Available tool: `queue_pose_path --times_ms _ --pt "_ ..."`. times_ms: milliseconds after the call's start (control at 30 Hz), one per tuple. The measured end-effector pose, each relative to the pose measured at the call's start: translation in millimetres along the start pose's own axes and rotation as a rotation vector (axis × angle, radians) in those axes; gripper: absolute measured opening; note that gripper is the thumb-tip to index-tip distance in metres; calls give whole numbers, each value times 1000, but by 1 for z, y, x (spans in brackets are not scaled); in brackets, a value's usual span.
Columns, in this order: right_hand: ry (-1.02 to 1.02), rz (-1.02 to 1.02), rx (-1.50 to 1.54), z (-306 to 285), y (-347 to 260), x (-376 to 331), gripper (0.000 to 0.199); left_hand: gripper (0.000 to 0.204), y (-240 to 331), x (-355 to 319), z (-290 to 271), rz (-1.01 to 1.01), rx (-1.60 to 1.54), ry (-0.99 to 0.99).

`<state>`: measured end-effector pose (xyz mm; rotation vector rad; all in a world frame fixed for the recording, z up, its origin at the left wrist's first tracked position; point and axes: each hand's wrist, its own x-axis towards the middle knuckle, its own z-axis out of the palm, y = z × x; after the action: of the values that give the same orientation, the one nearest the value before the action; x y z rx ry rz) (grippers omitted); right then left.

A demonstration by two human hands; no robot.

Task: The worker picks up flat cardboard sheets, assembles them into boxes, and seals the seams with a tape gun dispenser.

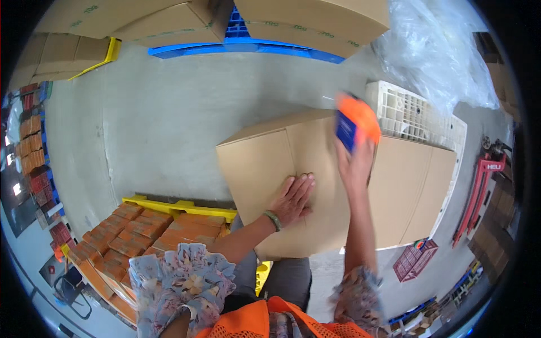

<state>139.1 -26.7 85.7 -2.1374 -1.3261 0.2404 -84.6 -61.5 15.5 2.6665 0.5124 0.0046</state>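
A large brown cardboard box (253, 163) stands in front of me, its panels lying flat and a crease crossing its upper side. My left hand (293, 201) rests palm down on it, fingers stretched out. Over the box's right part, my right hand (356, 166) grips an orange-and-blue object (359, 120). Motion blurs that object, so I cannot make out its exact kind. Just right of it lies another brown carton (414, 188) on a white plastic pallet (417, 108).
Orange packages (135, 234) are stacked on a yellow pallet (186, 206) at the lower left. Large cartons (315, 25) sit on a blue pallet (248, 47) at the far side. Clear plastic film (439, 53), a red pallet jack (473, 197) and a red crate (414, 260) are at right.
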Motion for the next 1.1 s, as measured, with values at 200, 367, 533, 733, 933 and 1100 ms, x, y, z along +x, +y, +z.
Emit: queue_pose_path --times_ms 200,367,533,733,933,1100 --pt "-502 -122 -235 89 -34 160 37 81 12 14 -4 -3 -1 29" --pt "-798 -164 -269 148 11 95 40 74 2 5 6 55 -26 57" --pt "-884 -118 -395 139 9 83 46 69 7 10 -6 9 -82 4" --pt "-657 -178 -293 100 -26 93 40 67 9 14 -2 -38 133 42" --pt "-327 477 1492 1 -57 -24 32 61 6 0 8 -41 -25 -105" --pt "-553 679 1238 0 -22 -78 33 47 12 13 18 -28 -219 83"
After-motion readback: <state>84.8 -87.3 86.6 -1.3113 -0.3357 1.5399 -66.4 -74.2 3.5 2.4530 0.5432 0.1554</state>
